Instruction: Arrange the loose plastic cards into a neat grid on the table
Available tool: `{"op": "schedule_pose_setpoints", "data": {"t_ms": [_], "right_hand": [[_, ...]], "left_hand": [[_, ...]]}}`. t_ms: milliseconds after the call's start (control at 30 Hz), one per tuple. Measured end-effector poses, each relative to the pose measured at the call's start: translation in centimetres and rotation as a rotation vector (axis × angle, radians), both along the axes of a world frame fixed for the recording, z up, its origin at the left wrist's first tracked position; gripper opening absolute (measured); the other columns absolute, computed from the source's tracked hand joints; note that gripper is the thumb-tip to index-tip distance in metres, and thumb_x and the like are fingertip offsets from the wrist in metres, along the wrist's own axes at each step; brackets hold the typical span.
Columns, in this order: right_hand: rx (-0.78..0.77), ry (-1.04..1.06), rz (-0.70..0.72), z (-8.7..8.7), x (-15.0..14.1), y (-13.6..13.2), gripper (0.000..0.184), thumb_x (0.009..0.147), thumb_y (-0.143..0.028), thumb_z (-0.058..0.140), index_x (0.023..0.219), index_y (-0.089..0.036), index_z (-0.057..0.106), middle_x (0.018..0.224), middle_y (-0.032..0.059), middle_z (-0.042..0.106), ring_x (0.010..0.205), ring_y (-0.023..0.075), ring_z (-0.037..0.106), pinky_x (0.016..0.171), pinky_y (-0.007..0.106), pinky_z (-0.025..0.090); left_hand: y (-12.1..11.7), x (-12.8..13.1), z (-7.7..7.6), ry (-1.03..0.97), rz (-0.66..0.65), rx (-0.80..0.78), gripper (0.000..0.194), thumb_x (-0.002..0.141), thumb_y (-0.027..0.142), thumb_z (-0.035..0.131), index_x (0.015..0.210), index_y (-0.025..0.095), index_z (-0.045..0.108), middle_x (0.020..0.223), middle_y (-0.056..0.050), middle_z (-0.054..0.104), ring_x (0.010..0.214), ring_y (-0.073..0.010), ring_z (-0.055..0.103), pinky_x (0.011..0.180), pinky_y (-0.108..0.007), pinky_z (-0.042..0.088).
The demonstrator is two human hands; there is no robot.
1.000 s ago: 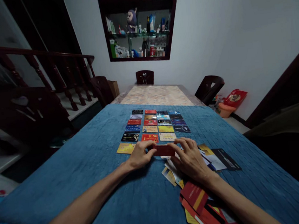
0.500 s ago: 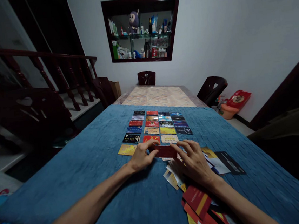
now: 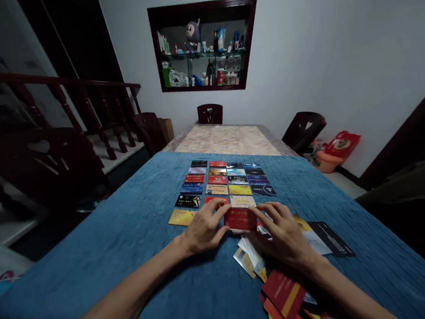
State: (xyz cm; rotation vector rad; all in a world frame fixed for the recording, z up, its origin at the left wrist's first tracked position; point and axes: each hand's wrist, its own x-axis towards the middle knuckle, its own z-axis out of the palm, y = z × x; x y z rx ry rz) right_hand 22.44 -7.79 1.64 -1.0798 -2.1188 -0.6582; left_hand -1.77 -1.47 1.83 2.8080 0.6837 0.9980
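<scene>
While the left hand [image 3: 206, 226] and right hand [image 3: 287, 230] grasp a red rectangular plastic card [image 3: 240, 219] between their fingers, placement appears underway; squaring it to the cream rectangular card [image 3: 242, 200] beyond the fingers seems needed.

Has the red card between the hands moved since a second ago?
Yes: the red card has tipped flatter, its far edge swinging forward toward the unmoved cream card.

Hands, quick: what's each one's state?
Left hand: at the left edge of the red card; whether its grip is closed can't be told.
Right hand: at the card's right edge; grip likewise unclear.
</scene>
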Motion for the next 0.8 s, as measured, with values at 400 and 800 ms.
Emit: {"op": "schedule_pose_setpoints", "data": {"t_ms": [400, 800], "right_hand": [[-0.221, -0.004, 0.082, 1.2, 0.8, 0.7, 0.051, 0.090, -0.031, 0.058, 0.139, -0.019, 0.050, 0.110, 0.0137, 0.061, 0.096, 0.0271, 0.054, 0.076, 0.041, 0.049], [-0.288, -0.075, 0.141, 2.7, 1.6, 5.2, 0.048, 0.088, -0.028, 0.062, 0.134, -0.019, 0.053, 0.109, 0.0133, 0.061, 0.094, 0.0266, 0.052, 0.076, 0.042, 0.050]], "left_hand": [[0.5, 0.1, 2.4, 0.269, 0.015, 0.101, 0.052, 0.087, 0.030, 0.061, 0.133, 0.010, 0.046, 0.125, -0.020, 0.055, 0.114, -0.0321, 0.055, 0.096, -0.048, 0.048], [4.5, 0.3, 4.0, 0.342, -0.016, 0.075, 0.044, 0.087, 0.029, 0.064, 0.126, 0.013, 0.052, 0.121, -0.017, 0.057, 0.111, -0.0297, 0.056, 0.095, -0.043, 0.047]]}}
